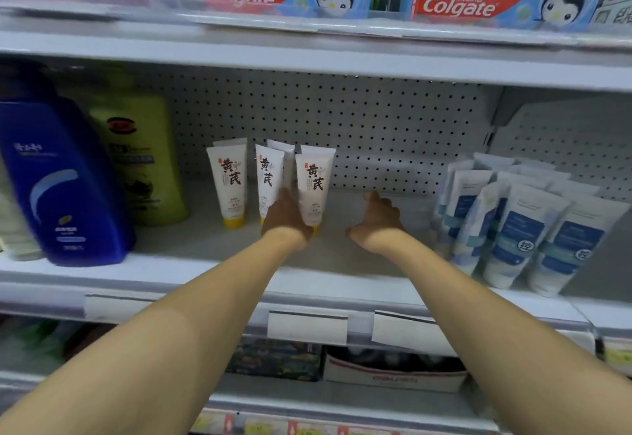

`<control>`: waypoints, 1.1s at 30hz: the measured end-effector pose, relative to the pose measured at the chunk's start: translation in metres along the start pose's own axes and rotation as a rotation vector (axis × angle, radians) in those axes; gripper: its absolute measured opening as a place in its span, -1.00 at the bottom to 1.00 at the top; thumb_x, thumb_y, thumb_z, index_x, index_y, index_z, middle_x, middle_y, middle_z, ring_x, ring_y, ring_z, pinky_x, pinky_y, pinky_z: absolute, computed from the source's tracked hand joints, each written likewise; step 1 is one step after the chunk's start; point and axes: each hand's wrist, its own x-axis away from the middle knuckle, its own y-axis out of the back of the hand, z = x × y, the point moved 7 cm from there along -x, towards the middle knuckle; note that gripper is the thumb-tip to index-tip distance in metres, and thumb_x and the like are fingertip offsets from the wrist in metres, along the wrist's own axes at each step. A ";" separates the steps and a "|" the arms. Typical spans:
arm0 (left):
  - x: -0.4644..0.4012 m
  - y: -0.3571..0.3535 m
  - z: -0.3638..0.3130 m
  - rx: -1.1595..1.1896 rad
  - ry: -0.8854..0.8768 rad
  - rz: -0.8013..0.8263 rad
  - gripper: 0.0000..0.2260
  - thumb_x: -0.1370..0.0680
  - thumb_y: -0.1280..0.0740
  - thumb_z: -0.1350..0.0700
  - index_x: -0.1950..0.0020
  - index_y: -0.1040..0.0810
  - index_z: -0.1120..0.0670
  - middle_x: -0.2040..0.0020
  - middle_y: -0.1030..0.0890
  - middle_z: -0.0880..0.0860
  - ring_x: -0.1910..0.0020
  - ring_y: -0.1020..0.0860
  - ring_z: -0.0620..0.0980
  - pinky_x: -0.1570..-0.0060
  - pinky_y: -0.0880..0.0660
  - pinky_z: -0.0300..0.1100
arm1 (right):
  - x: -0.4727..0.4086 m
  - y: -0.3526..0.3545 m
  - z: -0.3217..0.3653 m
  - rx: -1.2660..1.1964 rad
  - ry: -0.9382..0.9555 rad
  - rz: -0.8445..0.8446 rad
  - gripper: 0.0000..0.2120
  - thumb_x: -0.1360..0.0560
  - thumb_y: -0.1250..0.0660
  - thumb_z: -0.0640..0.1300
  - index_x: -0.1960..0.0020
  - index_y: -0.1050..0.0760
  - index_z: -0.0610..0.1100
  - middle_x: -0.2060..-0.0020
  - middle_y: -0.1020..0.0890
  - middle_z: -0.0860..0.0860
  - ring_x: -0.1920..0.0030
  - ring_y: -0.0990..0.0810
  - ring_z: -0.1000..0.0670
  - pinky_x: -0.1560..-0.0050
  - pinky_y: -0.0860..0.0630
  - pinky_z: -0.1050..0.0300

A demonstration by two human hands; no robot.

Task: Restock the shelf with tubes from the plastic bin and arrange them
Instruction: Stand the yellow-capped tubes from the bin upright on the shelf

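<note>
three glossy white tubes (pixel 265 178) stand on the shelf (pixel 205 273).

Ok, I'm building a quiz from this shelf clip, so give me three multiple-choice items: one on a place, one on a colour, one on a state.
1. Where do the white tubes with yellow caps stand?
A. top shelf
B. middle shelf, between the green bottle and the blue-labelled tubes
C. bottom shelf

2. What colour is the big bottle at far left?
A. red
B. black
C. dark blue

3. What is the left hand doing?
A. gripping a white tube
B. hanging idle
C. lifting a price tag

Answers:
1 B: they stand right of the green bottle and left of the blue-labelled tubes.
2 C: the dark blue bottle shows it.
3 A: the left hand wraps the held tube; the right hand holds nothing.
</note>
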 end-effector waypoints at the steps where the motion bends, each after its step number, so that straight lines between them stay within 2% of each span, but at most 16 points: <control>1: 0.005 0.005 0.005 -0.018 0.017 -0.001 -0.37 -0.40 -0.46 0.19 -0.37 -0.22 0.17 -0.32 -0.45 0.18 -0.29 -0.44 0.18 -0.22 -0.44 -0.02 | 0.006 0.000 0.004 0.028 -0.001 0.010 -0.30 -0.45 -0.36 -0.16 -0.47 -0.08 -0.13 -0.34 -0.27 -0.15 -0.38 -0.21 -0.19 -0.24 -0.37 -0.03; 3: 0.017 0.021 0.014 -0.058 0.009 -0.004 -0.37 -0.41 -0.46 0.19 -0.38 -0.22 0.18 -0.32 -0.43 0.19 -0.29 -0.44 0.19 -0.23 -0.44 -0.03 | 0.021 -0.002 0.014 0.089 0.005 0.036 -0.30 -0.45 -0.37 -0.13 -0.46 -0.07 -0.14 -0.34 -0.26 -0.17 -0.37 -0.20 -0.21 -0.26 -0.35 -0.05; 7: 0.048 0.066 0.041 -0.175 -0.056 -0.033 -0.55 -0.47 -0.37 0.22 -0.31 -0.30 0.17 -0.23 -0.48 0.20 -0.19 -0.47 0.22 -0.13 -0.49 0.02 | 0.060 -0.012 0.045 0.146 0.084 0.056 -0.31 -0.44 -0.38 -0.11 -0.43 -0.08 -0.17 -0.30 -0.25 -0.19 -0.35 -0.19 -0.23 -0.28 -0.33 -0.06; 12: 0.099 0.127 0.096 -0.208 -0.023 -0.087 -0.53 -0.44 -0.38 0.21 -0.30 -0.31 0.12 -0.23 -0.47 0.15 -0.20 -0.45 0.14 -0.09 -0.43 -0.06 | 0.119 -0.035 0.097 0.140 0.238 0.060 -0.31 -0.43 -0.39 -0.12 -0.43 -0.11 -0.13 -0.37 -0.21 -0.14 -0.38 -0.14 -0.22 -0.32 -0.27 -0.05; 17: 0.162 0.163 0.174 -0.224 0.130 -0.097 -0.52 -0.43 -0.40 0.17 -0.29 -0.32 0.11 -0.26 -0.45 0.15 -0.24 -0.44 0.15 -0.18 -0.44 0.02 | 0.181 -0.085 0.151 0.155 0.395 0.141 -0.30 -0.45 -0.36 -0.14 -0.47 -0.07 -0.10 -0.42 -0.17 -0.09 -0.42 -0.10 -0.21 -0.35 -0.24 -0.03; 21: 0.217 0.171 0.248 -0.230 0.291 -0.070 -0.51 -0.40 -0.42 0.15 -0.28 -0.35 0.11 -0.25 -0.45 0.17 -0.23 -0.46 0.17 -0.16 -0.43 -0.04 | 0.235 -0.143 0.178 0.153 0.525 0.247 -0.32 -0.42 -0.35 -0.13 -0.46 -0.12 -0.14 -0.39 -0.20 -0.11 -0.39 -0.13 -0.20 -0.32 -0.26 -0.03; 26: 0.289 0.164 0.337 -0.207 0.469 -0.004 -0.56 -0.41 -0.43 0.14 -0.24 -0.38 0.14 -0.21 -0.47 0.20 -0.17 -0.47 0.21 -0.06 -0.45 -0.04 | 0.286 -0.231 0.187 0.235 0.586 0.406 -0.26 -0.42 -0.37 -0.09 -0.48 -0.08 -0.11 -0.39 -0.20 -0.12 -0.39 -0.12 -0.22 -0.33 -0.25 -0.03; 30: 0.340 0.148 0.401 -0.174 0.599 0.010 -0.57 -0.42 -0.39 0.17 -0.26 -0.39 0.14 -0.24 -0.49 0.19 -0.22 -0.47 0.19 -0.11 -0.45 -0.04 | 0.316 -0.298 0.180 0.310 0.609 0.534 -0.29 -0.40 -0.41 -0.08 -0.43 -0.14 -0.13 -0.35 -0.23 -0.14 -0.37 -0.15 -0.21 -0.31 -0.28 -0.03; 33: 0.373 0.130 0.446 -0.137 0.720 0.025 -0.50 -0.42 -0.40 0.18 -0.33 -0.37 0.09 -0.27 -0.48 0.14 -0.25 -0.46 0.14 -0.16 -0.44 -0.08 | 0.330 -0.346 0.169 0.345 0.608 0.654 -0.29 -0.43 -0.37 -0.15 -0.47 -0.09 -0.12 -0.39 -0.19 -0.13 -0.40 -0.12 -0.20 -0.31 -0.27 -0.04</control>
